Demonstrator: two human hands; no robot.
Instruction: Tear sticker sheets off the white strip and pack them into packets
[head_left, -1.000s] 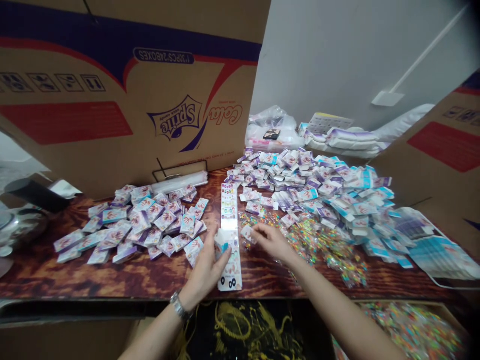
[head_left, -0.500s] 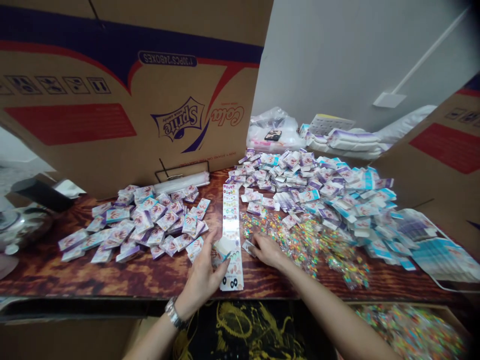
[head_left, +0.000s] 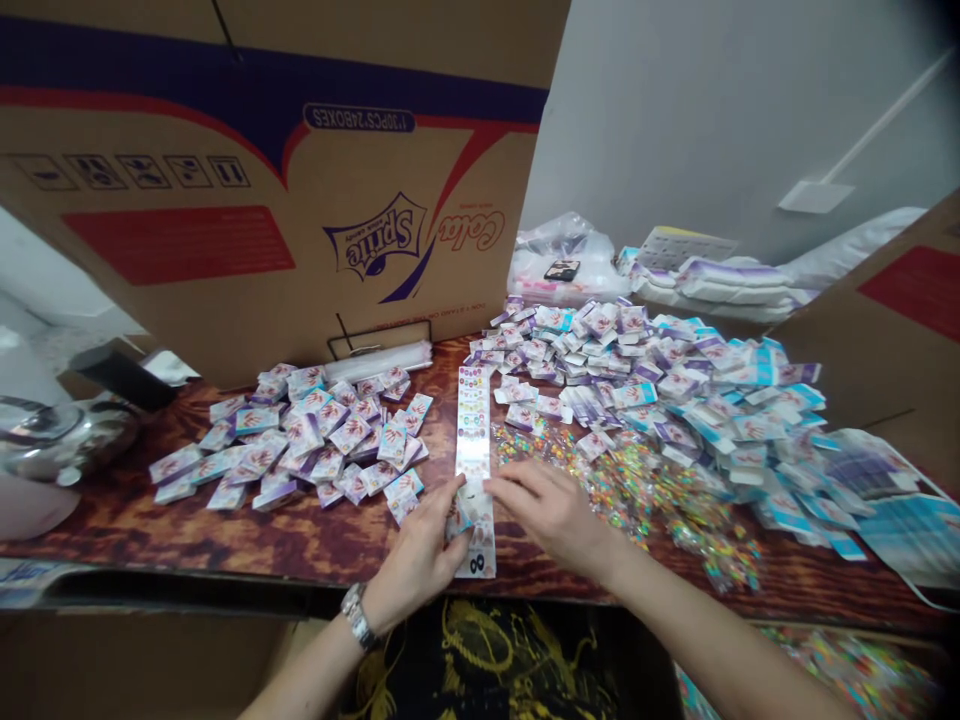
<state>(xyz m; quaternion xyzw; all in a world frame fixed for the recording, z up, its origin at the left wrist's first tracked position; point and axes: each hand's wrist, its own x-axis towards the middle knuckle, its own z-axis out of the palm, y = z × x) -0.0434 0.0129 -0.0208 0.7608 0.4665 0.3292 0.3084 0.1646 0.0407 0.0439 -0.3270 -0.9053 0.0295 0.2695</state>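
A long white paper strip (head_left: 474,440) printed with small coloured designs is lying lengthwise on the table, its lower end near the front edge and just between the two hands. The left hand (head_left: 418,555) is gripping at the strip's lower part, its fingers (head_left: 442,510) curled closely around what looks like a small white-and-teal card (head_left: 460,522) at the strip's edge; the hand hides too much to tell exactly how the card sits. The right hand (head_left: 551,510) is reaching in with its fingers (head_left: 510,485) extended and slightly spread, open and holding nothing visible, their tips nearly touching the strip. It has just moved from the clear bags toward the strip, bringing both hands together at one spot.

A silver metal wristwatch (head_left: 357,615) is circling the left wrist. Clear plastic bags of multicoloured pieces (head_left: 637,490) are spreading to the right of the strip, while white-and-purple card packets are lying in a smaller heap (head_left: 315,435) to the left and a larger heap (head_left: 637,365) beyond. All this is resting on a reddish-brown, flame-grained wooden table (head_left: 112,520), with a tall brown cardboard Sprite carton flap (head_left: 225,250) rising behind it.
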